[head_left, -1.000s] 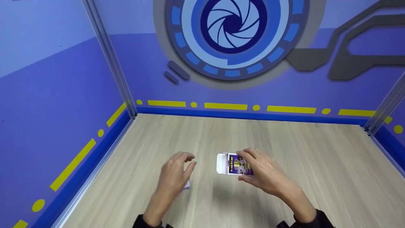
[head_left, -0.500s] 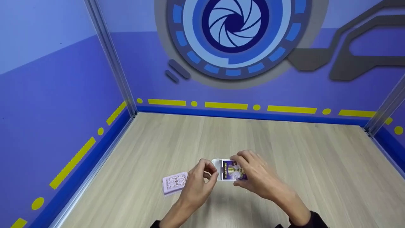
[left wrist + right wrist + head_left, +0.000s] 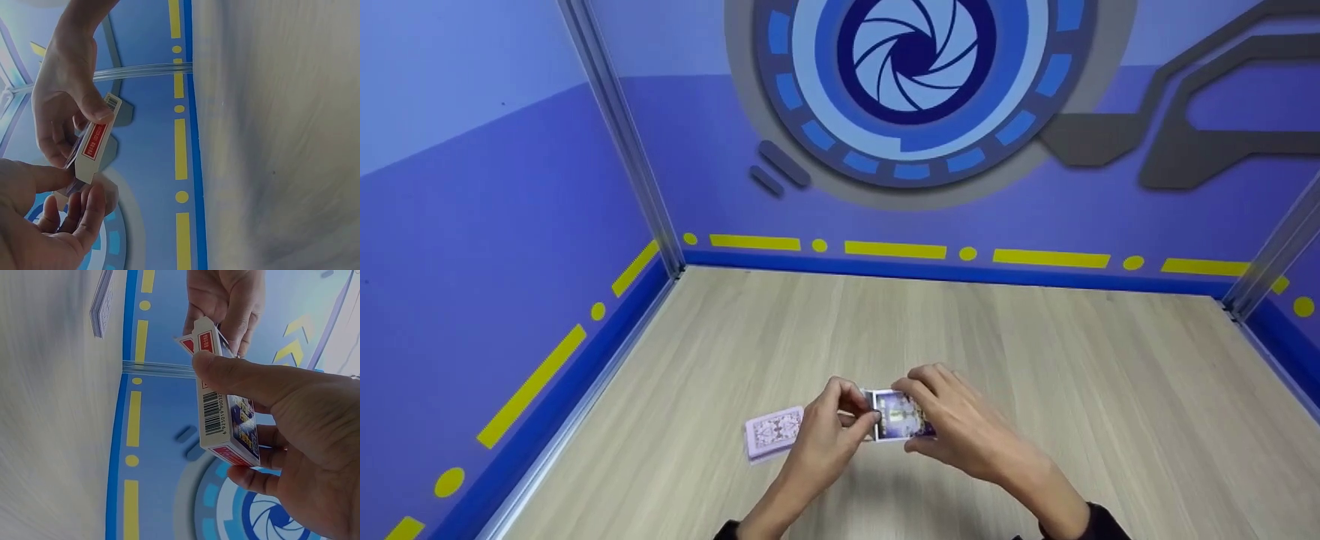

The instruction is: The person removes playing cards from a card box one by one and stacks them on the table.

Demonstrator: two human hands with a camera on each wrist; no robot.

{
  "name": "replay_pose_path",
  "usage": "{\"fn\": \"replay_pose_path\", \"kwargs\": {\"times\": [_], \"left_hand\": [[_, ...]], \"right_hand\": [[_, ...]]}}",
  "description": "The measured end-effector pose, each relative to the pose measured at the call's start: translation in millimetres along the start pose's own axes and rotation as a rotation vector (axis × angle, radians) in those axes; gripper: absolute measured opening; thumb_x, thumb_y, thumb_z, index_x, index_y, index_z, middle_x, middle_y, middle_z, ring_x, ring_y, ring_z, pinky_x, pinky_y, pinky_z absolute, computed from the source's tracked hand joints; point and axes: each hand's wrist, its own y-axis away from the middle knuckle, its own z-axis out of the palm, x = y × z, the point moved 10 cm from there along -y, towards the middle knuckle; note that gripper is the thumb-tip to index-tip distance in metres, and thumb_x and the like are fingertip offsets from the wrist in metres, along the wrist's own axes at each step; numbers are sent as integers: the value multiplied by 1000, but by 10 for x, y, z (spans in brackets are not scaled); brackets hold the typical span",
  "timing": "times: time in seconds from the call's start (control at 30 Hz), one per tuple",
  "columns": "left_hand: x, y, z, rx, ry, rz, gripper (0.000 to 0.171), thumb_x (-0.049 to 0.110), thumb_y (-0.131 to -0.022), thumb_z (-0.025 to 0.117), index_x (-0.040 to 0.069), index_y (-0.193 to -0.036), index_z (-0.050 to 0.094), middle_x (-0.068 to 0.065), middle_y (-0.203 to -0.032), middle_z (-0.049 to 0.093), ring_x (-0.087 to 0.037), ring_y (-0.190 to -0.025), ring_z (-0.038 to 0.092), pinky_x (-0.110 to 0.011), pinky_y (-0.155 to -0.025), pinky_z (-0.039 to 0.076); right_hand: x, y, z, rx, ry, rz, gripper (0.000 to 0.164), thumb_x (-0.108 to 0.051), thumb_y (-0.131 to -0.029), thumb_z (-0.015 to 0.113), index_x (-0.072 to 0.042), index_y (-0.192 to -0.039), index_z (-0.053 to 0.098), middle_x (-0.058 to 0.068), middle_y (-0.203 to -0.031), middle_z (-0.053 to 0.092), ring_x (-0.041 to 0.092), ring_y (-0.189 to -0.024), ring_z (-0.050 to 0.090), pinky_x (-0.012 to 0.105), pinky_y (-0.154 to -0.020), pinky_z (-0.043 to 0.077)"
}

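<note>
My right hand (image 3: pixel 964 420) grips a small playing card box (image 3: pixel 896 415) above the table, thumb on one narrow side and fingers on the other. The box is purple with white edges; a barcode and red labels mark its narrow side in the right wrist view. At the box's open left end, my left hand (image 3: pixel 829 435) pinches the flap end between thumb and fingers, partly hiding it. A deck of playing cards (image 3: pixel 775 433), pink patterned back up, lies on the table just left of my left hand.
The light wood-grain table (image 3: pixel 1035 337) is bounded by a blue back wall (image 3: pixel 930 225) and a blue left wall (image 3: pixel 510 262), both with yellow dashes. A metal corner post (image 3: pixel 622 135) stands at the back left.
My left hand has moved right, away from over the deck, onto the box's open end. The deck is now uncovered. My right hand has brought the box slightly left and nearer.
</note>
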Motion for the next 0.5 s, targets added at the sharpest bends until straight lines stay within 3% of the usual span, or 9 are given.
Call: {"fn": "replay_pose_path", "kwargs": {"times": [0.3,0.5], "left_hand": [[-8,4,-29,30,-37,-4,28,-4,-88,76,8,-98,54,1,-91,61,-10,-84,61,-23,-71,55],[-74,7,8,-32,51,-56,26,-6,-90,72,6,-101,52,-3,-95,59,-11,-83,58,-19,-69,50]], "right_hand": [[-83,2,-4,27,4,-65,75,-29,-72,97,-16,-134,57,0,-125,56,17,-112,54,41,-98,50],[-88,3,22,20,7,-75,75,-30,-73,96,-15,-135,57,0,-125,56,17,-113,54,41,-98,50]]}}
